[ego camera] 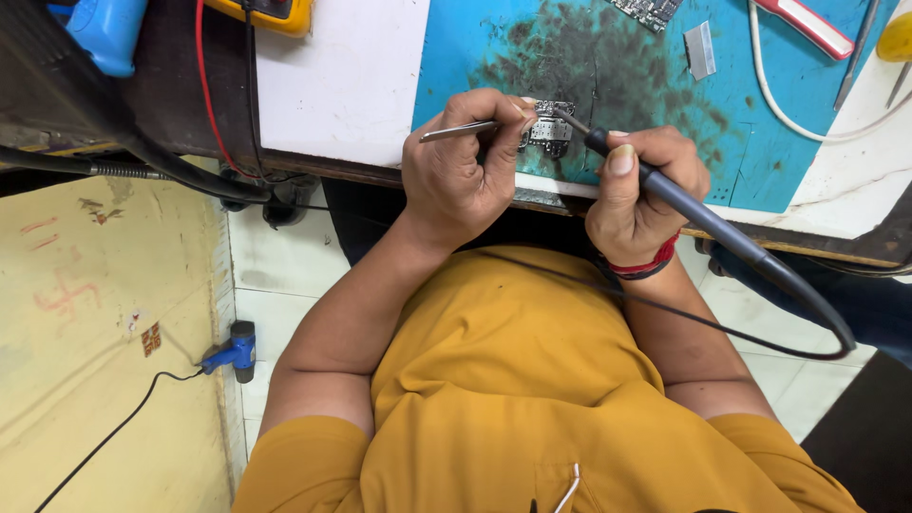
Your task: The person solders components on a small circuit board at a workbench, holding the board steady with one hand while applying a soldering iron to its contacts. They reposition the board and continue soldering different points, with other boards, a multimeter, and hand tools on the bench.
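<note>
Partly hidden circuit board [549,133], tweezers [459,130], soldering iron [684,199]

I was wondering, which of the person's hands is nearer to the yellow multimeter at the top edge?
Left. The left hand, holding metal tweezers, is below and right of the yellow multimeter; the right hand, holding the dark soldering iron, lies farther right.

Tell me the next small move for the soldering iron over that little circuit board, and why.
Probably lower the tip slightly onto the joint. The right hand holds the soldering iron with its tip right at the small circuit board, while the left hand steadies the board's edge with tweezers. Whether the tip already touches cannot be told.
</note>
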`<state>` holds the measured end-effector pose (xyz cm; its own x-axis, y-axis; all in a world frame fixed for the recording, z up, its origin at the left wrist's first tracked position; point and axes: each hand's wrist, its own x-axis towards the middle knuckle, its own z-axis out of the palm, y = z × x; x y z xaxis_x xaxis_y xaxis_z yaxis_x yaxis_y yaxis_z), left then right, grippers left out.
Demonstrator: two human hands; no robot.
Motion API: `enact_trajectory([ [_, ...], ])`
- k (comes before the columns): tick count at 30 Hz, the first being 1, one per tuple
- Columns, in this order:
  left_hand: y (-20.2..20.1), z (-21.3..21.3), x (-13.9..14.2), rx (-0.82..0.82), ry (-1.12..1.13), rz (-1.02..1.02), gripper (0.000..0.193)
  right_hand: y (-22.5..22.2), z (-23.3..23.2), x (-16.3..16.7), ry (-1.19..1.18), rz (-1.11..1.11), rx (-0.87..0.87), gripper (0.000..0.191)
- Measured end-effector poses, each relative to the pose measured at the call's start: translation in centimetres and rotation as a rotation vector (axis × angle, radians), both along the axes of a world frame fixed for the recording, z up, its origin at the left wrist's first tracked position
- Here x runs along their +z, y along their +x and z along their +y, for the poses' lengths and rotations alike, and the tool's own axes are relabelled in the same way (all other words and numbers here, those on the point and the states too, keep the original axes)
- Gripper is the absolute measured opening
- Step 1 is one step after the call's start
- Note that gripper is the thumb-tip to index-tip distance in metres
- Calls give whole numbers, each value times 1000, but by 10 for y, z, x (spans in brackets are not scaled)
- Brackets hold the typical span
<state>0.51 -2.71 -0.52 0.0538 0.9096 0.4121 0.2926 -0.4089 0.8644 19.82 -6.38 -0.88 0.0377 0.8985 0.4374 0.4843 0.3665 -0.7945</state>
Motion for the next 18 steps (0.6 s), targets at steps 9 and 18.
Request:
enact_trajectory([
  [9,-1,0,2,5,1,18,16,1,1,0,4,-16,19,12],
  [18,0,0,3,14,1,25,16,2,2,1,14,-38,17,12],
])
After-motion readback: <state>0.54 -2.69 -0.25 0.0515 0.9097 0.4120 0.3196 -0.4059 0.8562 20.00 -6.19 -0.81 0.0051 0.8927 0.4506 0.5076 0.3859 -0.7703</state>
